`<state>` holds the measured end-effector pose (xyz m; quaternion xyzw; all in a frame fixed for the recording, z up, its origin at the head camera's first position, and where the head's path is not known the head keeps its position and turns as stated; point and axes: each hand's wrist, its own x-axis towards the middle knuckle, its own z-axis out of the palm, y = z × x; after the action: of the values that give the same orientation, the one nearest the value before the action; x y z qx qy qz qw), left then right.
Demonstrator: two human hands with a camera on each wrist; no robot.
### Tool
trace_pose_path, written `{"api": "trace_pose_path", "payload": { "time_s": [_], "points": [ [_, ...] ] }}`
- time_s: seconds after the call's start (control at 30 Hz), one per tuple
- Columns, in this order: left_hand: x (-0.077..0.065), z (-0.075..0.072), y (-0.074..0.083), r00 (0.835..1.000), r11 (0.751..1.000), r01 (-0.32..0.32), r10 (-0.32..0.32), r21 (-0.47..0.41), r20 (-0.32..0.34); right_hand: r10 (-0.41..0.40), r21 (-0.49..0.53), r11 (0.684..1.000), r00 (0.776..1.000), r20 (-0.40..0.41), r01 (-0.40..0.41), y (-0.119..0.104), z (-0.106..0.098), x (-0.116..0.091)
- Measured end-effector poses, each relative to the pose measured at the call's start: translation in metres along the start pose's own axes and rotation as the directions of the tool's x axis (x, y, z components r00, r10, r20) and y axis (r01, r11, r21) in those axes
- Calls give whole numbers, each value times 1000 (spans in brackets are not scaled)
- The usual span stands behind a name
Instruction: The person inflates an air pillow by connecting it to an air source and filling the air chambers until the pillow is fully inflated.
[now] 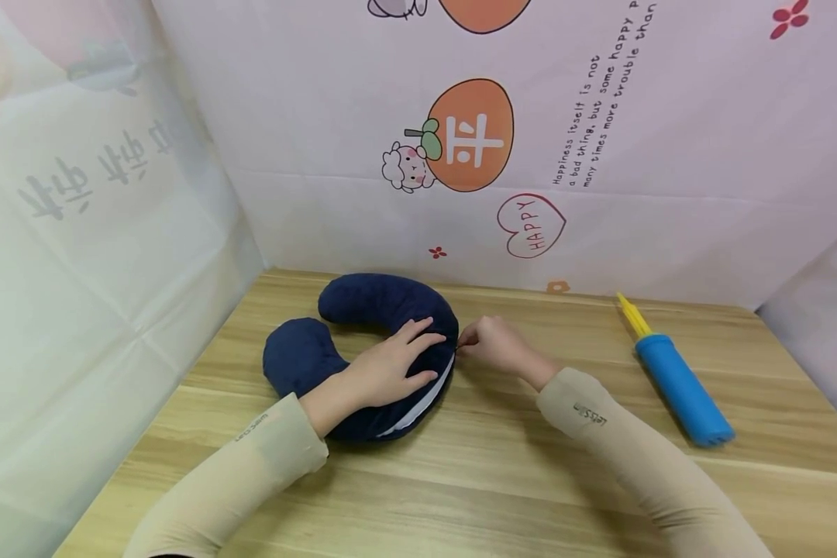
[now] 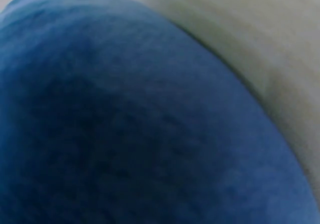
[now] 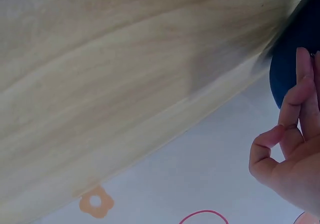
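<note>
A navy-blue U-shaped neck pillow (image 1: 289,356) lies on the table with its opening toward the left. Along its right outer edge a zipper gap (image 1: 421,409) shows white inside. My left hand (image 1: 384,372) rests flat on top of the pillow, fingers spread beside that edge. At the upper end of the white gap, my right hand (image 1: 497,342) pinches the small dark zipper pull (image 1: 458,348). In the right wrist view the right hand (image 3: 300,149) has its fingertips against the pillow's side (image 3: 285,74). Blue plush of the pillow (image 2: 145,114) fills most of the left wrist view.
A blue hand pump (image 1: 683,391) with a yellow nozzle lies on the wooden table (image 1: 502,480), to the right of the right hand. Behind the table hangs a white printed cloth (image 1: 335,124), and more cloth (image 1: 98,256) stands along the left side.
</note>
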<state>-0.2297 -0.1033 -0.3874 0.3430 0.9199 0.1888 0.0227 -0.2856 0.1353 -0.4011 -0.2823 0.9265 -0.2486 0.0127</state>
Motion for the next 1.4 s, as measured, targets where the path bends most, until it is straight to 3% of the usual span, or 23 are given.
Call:
{"api": "trace_pose_path", "payload": {
  "time_s": [0.2, 0.57, 0.8, 0.93, 1.03, 1.2, 1.4],
  "points": [
    [2, -2, 2, 1000, 1000, -1, 1, -22, -19, 0, 46, 999, 1000, -17, 1, 2, -3, 2],
    [11, -4, 6, 999, 999, -36, 36, -25, 3, 13, 47, 999, 990, -139, -6, 13, -9, 13],
    [4, 0, 7, 994, 997, -60, 56, 38, 91, 36, 53, 998, 995, -89, -31, 21, -13, 10],
    [4, 0, 7, 994, 996, -66, 61, 53, 89, 44, 66, 997, 999, 5, -44, 23, -14, 8],
    [4, -1, 7, 995, 997, -67, 64, 44, 79, 95, 144, 984, 994, 49, -101, 23, -13, 6],
    [5, 1, 7, 996, 998, -57, 55, 32, 63, 188, 286, 941, 982, 13, -184, 23, -8, 7],
    [5, 2, 7, 998, 999, -29, 27, 31, 59, 187, 309, 935, 982, -11, -174, 23, -5, 9]
  ]
}}
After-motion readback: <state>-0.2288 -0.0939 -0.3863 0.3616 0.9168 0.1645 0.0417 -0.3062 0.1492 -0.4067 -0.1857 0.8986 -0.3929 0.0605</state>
